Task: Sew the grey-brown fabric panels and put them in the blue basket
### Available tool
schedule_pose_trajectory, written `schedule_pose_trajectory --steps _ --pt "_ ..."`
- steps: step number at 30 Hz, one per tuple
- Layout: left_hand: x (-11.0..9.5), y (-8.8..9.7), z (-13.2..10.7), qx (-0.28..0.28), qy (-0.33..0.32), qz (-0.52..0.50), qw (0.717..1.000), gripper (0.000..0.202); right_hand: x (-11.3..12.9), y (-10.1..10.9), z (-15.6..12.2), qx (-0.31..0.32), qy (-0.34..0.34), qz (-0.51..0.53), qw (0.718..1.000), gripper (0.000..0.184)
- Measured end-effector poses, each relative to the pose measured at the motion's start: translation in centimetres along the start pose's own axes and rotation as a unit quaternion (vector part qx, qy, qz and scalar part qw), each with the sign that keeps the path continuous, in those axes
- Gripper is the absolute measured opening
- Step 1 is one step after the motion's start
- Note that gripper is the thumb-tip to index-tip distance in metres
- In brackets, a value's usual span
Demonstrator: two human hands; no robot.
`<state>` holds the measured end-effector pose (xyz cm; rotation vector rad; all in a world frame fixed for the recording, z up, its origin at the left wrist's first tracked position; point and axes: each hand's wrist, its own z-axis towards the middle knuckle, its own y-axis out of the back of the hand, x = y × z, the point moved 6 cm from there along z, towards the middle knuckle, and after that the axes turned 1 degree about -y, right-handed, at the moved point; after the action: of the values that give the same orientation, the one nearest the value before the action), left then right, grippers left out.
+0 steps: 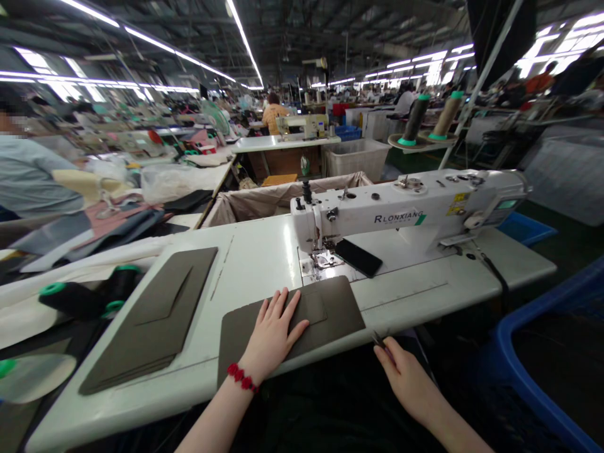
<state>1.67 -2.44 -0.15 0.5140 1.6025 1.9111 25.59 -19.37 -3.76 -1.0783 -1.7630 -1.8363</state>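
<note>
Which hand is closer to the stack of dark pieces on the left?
Left. The left hand lies flat on a single piece just right of the stack; the right hand is farther right, at the table edge.

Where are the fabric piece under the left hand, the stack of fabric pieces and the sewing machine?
fabric piece (333, 308): head view, on its bare right half.
stack of fabric pieces (155, 321): head view, middle of the top sheet.
sewing machine (401, 211): head view, white arm beside the brand lettering.
</note>
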Motion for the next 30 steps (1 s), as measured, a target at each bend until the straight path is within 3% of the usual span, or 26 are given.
schedule_pose_trajectory --steps 5,12,19,22,26,30 --pt "-0.7 -0.1 -0.4 -0.024 0.002 0.026 0.999 0.063 1.3 -1.2 0.0 -0.009 -0.012 0.014 1.0 0.031" --pt "-0.7 0.2 -0.4 -0.03 0.002 0.019 0.999 0.063 1.6 -1.1 1.6 -0.036 0.005 -0.085 0.996 0.033" --pt "-0.5 -0.1 -0.5 -0.046 0.003 0.013 0.999 0.063 -0.6 2.6 1.6 -0.083 -0.033 -0.116 0.989 0.036" --pt "-0.3 -0.5 -0.4 -0.043 0.006 0.018 0.999 0.064 0.0 3.7 1.2 -0.106 -0.015 -0.141 0.984 0.036" --pt "-0.3 -0.6 -0.4 -0.044 0.008 0.028 0.999 0.063 2.4 2.5 0.9 -0.075 0.065 -0.144 0.985 0.049" --pt "-0.4 -0.4 -0.5 -0.051 0.007 0.033 0.998 0.063 2.0 1.6 0.7 -0.077 0.013 -0.108 0.991 0.036"
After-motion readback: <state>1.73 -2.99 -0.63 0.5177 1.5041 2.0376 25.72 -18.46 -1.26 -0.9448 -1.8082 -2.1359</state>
